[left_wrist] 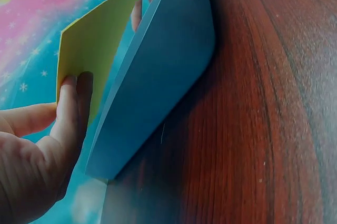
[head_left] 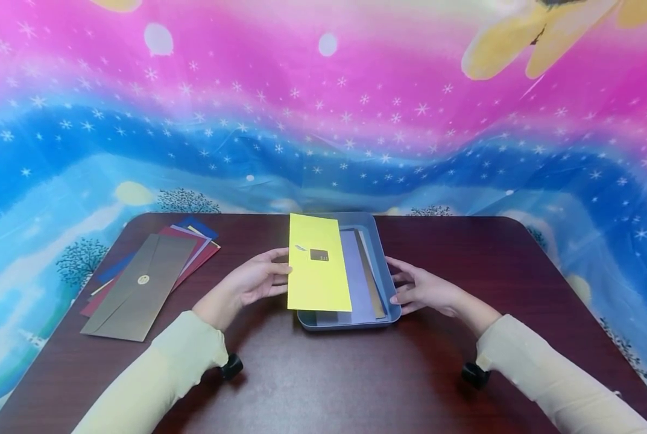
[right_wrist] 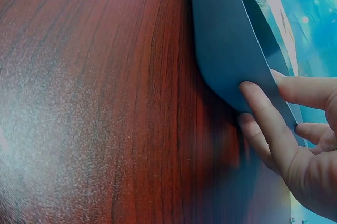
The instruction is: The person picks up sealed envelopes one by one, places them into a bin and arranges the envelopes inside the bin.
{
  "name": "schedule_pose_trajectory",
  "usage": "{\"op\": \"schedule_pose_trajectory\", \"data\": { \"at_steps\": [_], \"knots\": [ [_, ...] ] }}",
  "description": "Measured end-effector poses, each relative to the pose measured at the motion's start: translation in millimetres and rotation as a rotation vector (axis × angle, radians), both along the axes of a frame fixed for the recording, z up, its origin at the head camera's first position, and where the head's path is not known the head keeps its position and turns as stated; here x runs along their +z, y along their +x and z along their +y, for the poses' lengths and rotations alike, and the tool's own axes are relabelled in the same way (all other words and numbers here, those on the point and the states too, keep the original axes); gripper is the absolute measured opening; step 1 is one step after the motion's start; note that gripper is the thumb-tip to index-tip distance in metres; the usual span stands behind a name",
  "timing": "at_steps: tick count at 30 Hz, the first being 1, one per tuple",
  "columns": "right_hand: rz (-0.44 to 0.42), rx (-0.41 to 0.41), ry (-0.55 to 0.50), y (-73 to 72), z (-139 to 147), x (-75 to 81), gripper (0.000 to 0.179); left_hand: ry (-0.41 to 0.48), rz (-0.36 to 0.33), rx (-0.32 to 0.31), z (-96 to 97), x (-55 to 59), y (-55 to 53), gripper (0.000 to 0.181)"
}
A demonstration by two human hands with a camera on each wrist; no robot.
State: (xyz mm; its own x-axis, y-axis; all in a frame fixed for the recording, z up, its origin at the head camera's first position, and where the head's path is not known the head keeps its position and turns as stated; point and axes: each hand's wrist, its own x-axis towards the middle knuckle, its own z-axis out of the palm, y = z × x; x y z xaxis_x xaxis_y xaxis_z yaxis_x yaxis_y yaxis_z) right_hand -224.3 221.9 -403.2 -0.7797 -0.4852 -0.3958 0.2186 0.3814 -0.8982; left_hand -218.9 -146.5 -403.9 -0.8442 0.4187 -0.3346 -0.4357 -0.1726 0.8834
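My left hand (head_left: pixel 260 277) pinches a yellow envelope (head_left: pixel 318 286) by its left edge, thumb on top and fingers beneath. In the left wrist view the yellow envelope (left_wrist: pixel 97 45) is tilted, raised above the rim of a grey-blue tray (left_wrist: pixel 152 77). The envelope bears a small dark square and a small mark. Beneath it in the tray (head_left: pixel 380 241) lie a lavender envelope (head_left: pixel 360 289) and a brown one (head_left: pixel 377 295), partly covered. My right hand (head_left: pixel 423 289) grips the tray's right wall; in the right wrist view, fingertips (right_wrist: pixel 247 88) touch its outer side.
To the left, a fanned pile of envelopes lies on the dark wooden table (head_left: pixel 345 380), topped by a grey-brown envelope (head_left: pixel 138 289) with a round seal. Red, lavender and blue ones stick out below. A patterned cloth (head_left: pixel 280 120) hangs behind the table.
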Motion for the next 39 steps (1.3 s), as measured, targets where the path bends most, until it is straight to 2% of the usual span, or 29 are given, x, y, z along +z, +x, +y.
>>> {"op": "schedule_pose_trajectory", "data": {
  "at_steps": [10, 18, 26, 39],
  "knots": [
    [-0.012, -0.014, 0.002, -1.9, 1.4, -3.3, 0.095, -0.043, 0.019, -0.015, 13.1, -4.9, -2.9, 0.063],
    [-0.005, -0.015, 0.011, -0.7, 1.3, -2.6, 0.097, -0.104, 0.004, 0.009, 26.4, -4.6, -4.3, 0.064],
    [0.007, 0.006, -0.002, -0.6, -0.6, -1.1, 0.097, -0.15, -0.006, 0.016, 30.7, -0.4, -2.9, 0.065],
    [0.009, 0.005, 0.004, -0.2, -1.5, -0.1, 0.096, -0.114, -0.04, -0.001, 34.3, 13.5, 7.9, 0.076]
  ]
}}
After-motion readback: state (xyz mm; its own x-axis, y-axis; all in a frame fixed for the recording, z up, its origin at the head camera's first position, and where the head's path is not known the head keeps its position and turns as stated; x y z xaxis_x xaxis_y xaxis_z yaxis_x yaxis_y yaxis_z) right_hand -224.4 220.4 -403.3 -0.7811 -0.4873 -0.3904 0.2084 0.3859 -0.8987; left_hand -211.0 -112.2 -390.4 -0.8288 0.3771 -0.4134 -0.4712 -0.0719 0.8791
